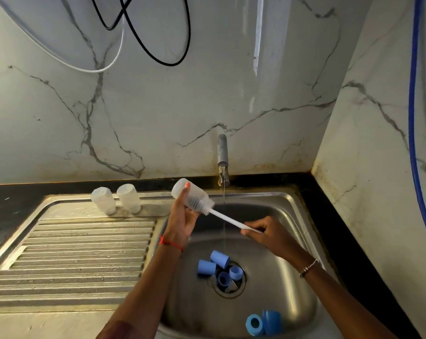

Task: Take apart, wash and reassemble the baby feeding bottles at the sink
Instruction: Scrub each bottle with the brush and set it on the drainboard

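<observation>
In the middle of the frame the left hand [182, 220] holds a translucent bottle [191, 195] tilted, its mouth pointing lower right, with a white bottle brush [231, 220] pushed inside. The right hand [273, 234] pinches the brush's handle end. A thin water stream [223, 206] falls from the tap [223, 152] into the steel sink [292, 241]. Blue caps [207, 267] and collars [236, 272] lie by the drain; two more blue pieces [263, 322] lie at lower right. Two bottles [103, 200] stand side by side on the drainboard [72, 253].
</observation>
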